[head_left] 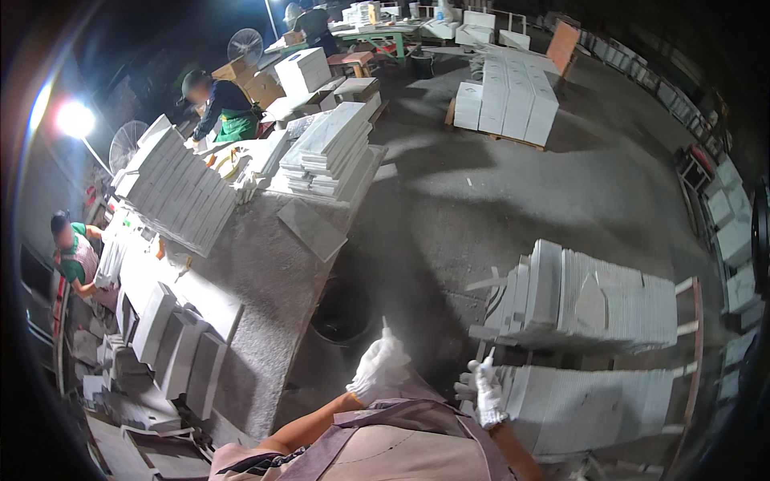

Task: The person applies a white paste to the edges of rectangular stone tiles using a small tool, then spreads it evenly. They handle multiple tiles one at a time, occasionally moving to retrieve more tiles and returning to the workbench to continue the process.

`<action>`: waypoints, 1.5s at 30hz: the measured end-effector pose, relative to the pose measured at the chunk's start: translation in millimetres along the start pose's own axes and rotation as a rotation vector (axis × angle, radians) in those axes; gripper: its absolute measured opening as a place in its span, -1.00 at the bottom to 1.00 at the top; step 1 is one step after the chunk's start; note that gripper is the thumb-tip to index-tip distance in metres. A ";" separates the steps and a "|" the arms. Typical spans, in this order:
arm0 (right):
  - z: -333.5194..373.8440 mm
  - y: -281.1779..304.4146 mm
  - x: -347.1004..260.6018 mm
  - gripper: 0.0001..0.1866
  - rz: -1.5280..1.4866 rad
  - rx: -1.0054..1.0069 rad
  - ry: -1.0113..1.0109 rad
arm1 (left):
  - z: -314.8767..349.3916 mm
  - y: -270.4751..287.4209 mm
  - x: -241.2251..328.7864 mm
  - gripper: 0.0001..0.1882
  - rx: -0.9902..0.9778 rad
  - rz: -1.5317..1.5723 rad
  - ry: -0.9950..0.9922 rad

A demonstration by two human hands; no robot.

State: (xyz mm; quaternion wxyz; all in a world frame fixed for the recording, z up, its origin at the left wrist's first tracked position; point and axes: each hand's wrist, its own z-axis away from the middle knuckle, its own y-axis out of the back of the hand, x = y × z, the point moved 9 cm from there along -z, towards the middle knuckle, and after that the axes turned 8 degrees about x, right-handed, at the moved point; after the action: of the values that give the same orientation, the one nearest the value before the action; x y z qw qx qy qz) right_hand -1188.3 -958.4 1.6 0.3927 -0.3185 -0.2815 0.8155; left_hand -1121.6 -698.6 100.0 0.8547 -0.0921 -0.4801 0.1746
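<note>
In front of my waist, my left hand [377, 373], in a white knit glove, is closed round something with a narrow pale nozzle-like tip [386, 324] pointing up. The body of that thing is hidden in the fist. To its right, my right hand [484, 394], also gloved in white, has a small white pointed piece [490, 354] standing up at its thumb side. Its other fingers are partly spread, and the kind of piece is too small to tell. Closest to this hand is a row of upright stone slabs [593, 407], apparently not touched.
A dusty worktable [249, 268] on the left bears stone stacks [172, 188] and a loose slab [311, 228]. A round dark tub [341, 309] stands beside its edge. More slabs [613, 301] fill a rack at right. Co-workers [224, 108] stand beyond and left of the table.
</note>
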 end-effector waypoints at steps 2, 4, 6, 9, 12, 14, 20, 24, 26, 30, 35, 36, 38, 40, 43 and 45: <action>-37.8 -48.2 -26.1 -0.82 0.094 -0.078 0.024 | -34.8 -1.4 -2.2 -0.52 0.029 0.065 0.076; -85.4 -88.9 -61.4 -0.83 0.209 0.014 0.146 | -79.5 -6.3 0.2 -0.51 0.061 0.097 0.107; -132.3 -129.1 -96.2 -0.80 0.258 0.096 0.251 | -137.0 -24.5 23.4 -0.52 0.042 -0.208 -0.041; -191.1 -176.7 -146.6 -0.58 0.215 0.028 0.270 | -217.8 -61.4 63.4 -0.64 0.071 0.125 -0.004; -240.3 -183.4 -193.7 -0.46 0.066 -0.072 0.215 | -287.9 -105.1 136.5 -0.65 -0.008 0.091 -0.082; -276.6 -161.4 -226.5 -0.44 0.055 -0.014 0.197 | -333.1 -129.6 186.5 -0.60 -0.062 0.037 -0.141; -385.1 -125.4 -328.4 -0.41 0.198 0.325 0.395 | -443.3 -171.1 243.1 -0.56 -0.013 0.095 -0.137; -446.6 -156.1 -388.1 -0.61 0.271 0.477 0.373 | -511.4 -195.9 232.5 -0.57 0.056 0.189 0.012; -490.1 -187.9 -428.7 -0.67 0.358 0.434 0.386 | -547.9 -210.2 239.9 -0.59 0.102 0.215 0.016; -563.3 -255.1 -522.2 -0.65 0.538 0.330 0.294 | -626.1 -258.3 282.6 -0.59 0.096 0.333 -0.048; -661.3 -384.2 -620.4 -0.74 0.861 0.216 0.253 | -706.7 -292.2 345.5 -0.63 0.251 0.410 -0.133; -686.3 -419.6 -613.9 -0.77 0.731 0.004 0.083 | -719.5 -289.5 352.6 -0.63 0.303 0.409 -0.137; -728.5 -468.7 -611.5 -0.65 0.652 -0.107 -0.055 | -744.1 -283.8 369.0 -0.62 0.382 0.417 -0.165; -772.6 -508.6 -600.9 -0.68 0.621 -0.164 -0.080 | -769.3 -277.5 379.7 -0.60 0.410 0.416 -0.185; -837.2 -558.5 -572.5 -0.62 0.564 -0.245 -0.136 | -821.2 -262.8 395.8 -0.59 0.492 0.378 -0.155; -876.6 -582.6 -549.8 -0.58 0.526 -0.233 -0.219 | -865.7 -251.6 418.6 -0.62 0.528 0.418 -0.144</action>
State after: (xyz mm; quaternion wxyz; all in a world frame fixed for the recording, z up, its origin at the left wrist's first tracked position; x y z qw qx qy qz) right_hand -1.6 -915.3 19.2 0.0964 -0.3337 -0.3217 0.8808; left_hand -130.4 -759.8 59.9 0.7588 0.0485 -0.4483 0.4700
